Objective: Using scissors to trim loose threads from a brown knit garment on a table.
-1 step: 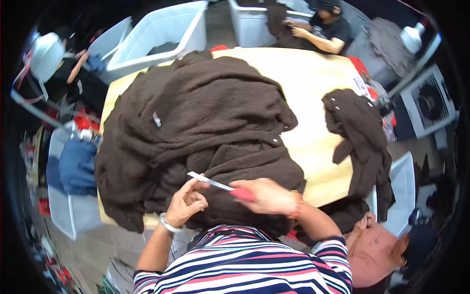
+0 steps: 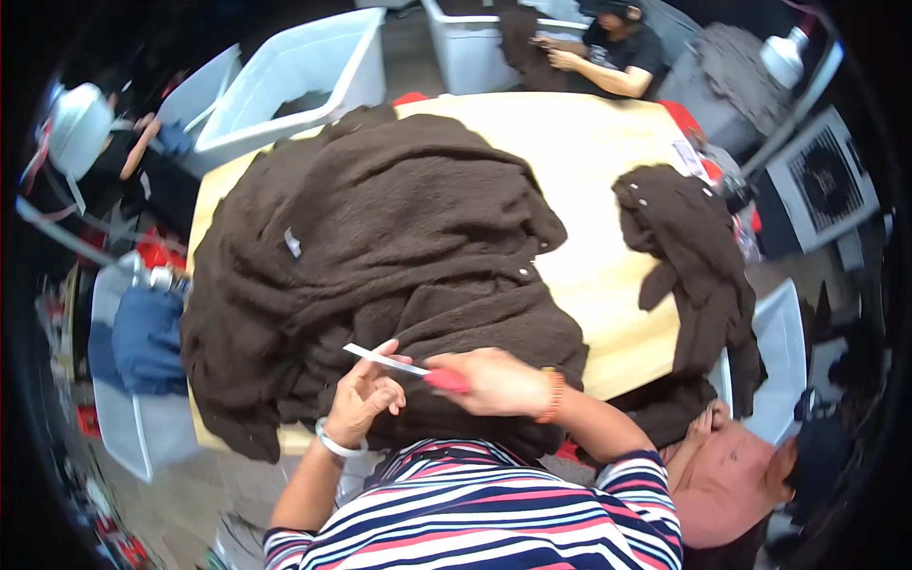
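Brown fleece fills most of what you see: a big dark brown pile of garments (image 2: 380, 256) is heaped over the near and left part of the pale wooden table (image 2: 598, 161), its lower edge hanging toward your striped shirt (image 2: 484, 513). Your right hand (image 2: 494, 382) is closed around the red handle of a slim tool (image 2: 404, 365), whose thin pale blade points left across the fleece; the grip looks like that of someone keeping the blade level and close to the cloth. Your left hand (image 2: 366, 399), a white bracelet at its wrist, is loosely curled with the fingertips touching the blade near its middle, apparently steadying it (whether it also pinches fabric beneath, I cannot tell).

A smaller brown garment (image 2: 689, 256) lies apart on the table's right side, trailing over the edge, as if set aside from the main heap.

Beyond the far left corner stands a white plastic bin (image 2: 304, 76), mostly bare inside with something dark at its bottom. Another white bin (image 2: 475, 47) sits by a seated person (image 2: 617, 57) at the far end, dark cloth draped in it. At your left, a light crate (image 2: 114, 418) holds blue fabric (image 2: 147, 342). Another person in a pink top (image 2: 731, 475) sits low at your right.
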A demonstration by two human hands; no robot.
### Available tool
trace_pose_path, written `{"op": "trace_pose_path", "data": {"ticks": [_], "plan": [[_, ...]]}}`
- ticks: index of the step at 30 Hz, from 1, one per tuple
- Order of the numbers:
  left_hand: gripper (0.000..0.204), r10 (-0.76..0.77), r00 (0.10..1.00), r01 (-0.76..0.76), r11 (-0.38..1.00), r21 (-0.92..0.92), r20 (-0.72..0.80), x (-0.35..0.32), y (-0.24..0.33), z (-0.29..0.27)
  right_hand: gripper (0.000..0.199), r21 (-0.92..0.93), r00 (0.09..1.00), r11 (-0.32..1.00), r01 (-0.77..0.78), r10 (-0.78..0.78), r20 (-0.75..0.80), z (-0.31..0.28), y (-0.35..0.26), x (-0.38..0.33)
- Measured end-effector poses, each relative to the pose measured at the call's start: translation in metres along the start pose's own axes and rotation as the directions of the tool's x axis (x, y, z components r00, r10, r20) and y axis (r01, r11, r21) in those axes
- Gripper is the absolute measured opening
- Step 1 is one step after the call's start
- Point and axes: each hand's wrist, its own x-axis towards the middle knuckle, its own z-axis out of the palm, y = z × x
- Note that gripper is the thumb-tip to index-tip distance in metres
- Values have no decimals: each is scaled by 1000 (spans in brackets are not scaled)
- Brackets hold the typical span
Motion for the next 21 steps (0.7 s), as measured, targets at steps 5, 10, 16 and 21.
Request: {"op": "trace_pose_path", "data": {"ticks": [5, 10, 16, 21], "plan": [[33, -30, 983, 14, 996, -89, -182, 22, -10, 16, 36, 60, 996, 998, -2, 7, -85, 37, 23, 12], [34, -107, 991, 108, 994, 5, -75, 60, 6, 32, 36, 0, 946, 1000, -9, 8, -323, 33, 62, -27], [25, 20, 956, -214, 731, 648, 293, 154, -2, 62, 30, 65, 667, 987, -148, 148, -730, 0, 73, -75], [42, 150, 754, -621, -157, 768, 640, 244, -78, 89, 27, 216, 461, 900, -379, 386, -799, -7, 89, -128]]}}
